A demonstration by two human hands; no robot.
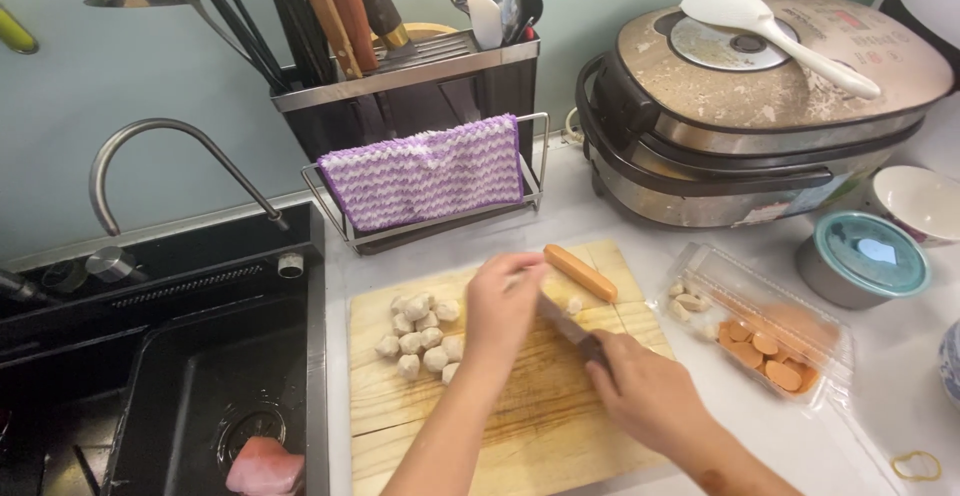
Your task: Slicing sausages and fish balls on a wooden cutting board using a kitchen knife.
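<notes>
My left hand [505,301] reaches over a pale wooden cutting board [500,436], fingers bent at the near end of an orange sausage [581,273] lying on the board's far right part. My right hand [640,386] grips a knife [562,324] by its dark handle, the blade pointing up-left toward my left hand. A small pale piece [574,306] lies beside the blade. A pile of several pale cut balls [420,336] sits on the board's left part.
A clear plastic tray [765,321] with sausage slices and pale pieces lies right of the board. A black sink [210,386] with a pink item is at left. Behind stand a utensil rack with a purple cloth [425,171], a rice cooker [760,106], a lidded container [862,256].
</notes>
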